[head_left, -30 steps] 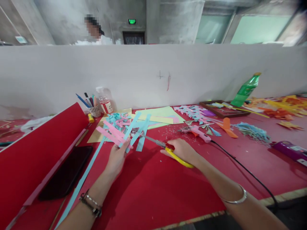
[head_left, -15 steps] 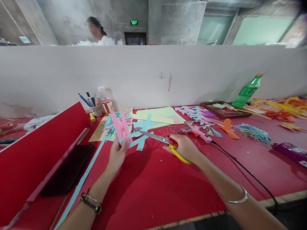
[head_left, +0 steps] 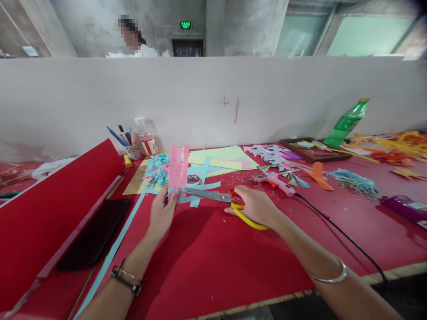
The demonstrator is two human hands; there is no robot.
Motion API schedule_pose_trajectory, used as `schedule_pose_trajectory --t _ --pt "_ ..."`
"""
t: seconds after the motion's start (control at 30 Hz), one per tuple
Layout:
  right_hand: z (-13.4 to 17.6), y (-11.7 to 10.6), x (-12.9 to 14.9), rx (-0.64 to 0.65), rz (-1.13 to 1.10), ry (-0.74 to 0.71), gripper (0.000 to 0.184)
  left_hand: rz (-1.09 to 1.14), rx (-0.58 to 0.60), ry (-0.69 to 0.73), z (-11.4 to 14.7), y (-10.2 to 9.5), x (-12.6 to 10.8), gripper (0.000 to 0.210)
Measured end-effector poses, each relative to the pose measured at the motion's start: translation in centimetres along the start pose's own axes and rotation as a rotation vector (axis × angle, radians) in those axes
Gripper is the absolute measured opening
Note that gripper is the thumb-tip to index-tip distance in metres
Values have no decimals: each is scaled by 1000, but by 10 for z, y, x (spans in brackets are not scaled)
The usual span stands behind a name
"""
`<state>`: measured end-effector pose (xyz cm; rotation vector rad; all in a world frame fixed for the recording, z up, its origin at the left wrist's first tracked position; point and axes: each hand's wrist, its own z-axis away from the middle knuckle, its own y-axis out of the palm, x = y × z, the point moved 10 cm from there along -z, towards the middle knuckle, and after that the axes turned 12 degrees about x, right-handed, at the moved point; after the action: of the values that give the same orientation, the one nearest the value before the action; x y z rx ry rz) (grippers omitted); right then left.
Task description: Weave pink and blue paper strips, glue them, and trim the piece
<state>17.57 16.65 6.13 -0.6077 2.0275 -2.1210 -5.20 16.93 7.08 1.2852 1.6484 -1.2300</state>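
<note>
My left hand (head_left: 163, 210) pinches pink paper strips (head_left: 177, 166) that stand upright, with a bit of light blue paper at their lower end by my thumb. In my right hand (head_left: 255, 205) is a pair of scissors (head_left: 210, 194) with yellow and red handles. Its blades point left, and their tips reach the paper beside my left thumb. Whether the blades are parted at the tips I cannot tell. Behind the blades lie light blue paper strips (head_left: 204, 172) crossing one another. A bunch of blue and pink curled paper (head_left: 156, 169) lies just left of the pink strips.
A pink glue gun (head_left: 278, 183) with a black cord lies right of my right hand. A black phone (head_left: 95, 233) and a red board (head_left: 63, 213) are at left. Behind stand a pen cup (head_left: 134, 152), a clear bottle (head_left: 147, 140) and a leaning green bottle (head_left: 347, 124).
The pink strips have turned more upright and moved slightly right. The scissors have swung closer to level, and their tips have come left to the paper at my left thumb.
</note>
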Motion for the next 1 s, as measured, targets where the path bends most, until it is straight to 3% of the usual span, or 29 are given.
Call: schedule_pose_trajectory --t 0.53,1.0 --pt "2 -5 0 -19 30 24 40 130 26 40 -1 2 5 16" --pt "0 -1 3 26 -32 -24 36 48 70 -6 1 10 0 18"
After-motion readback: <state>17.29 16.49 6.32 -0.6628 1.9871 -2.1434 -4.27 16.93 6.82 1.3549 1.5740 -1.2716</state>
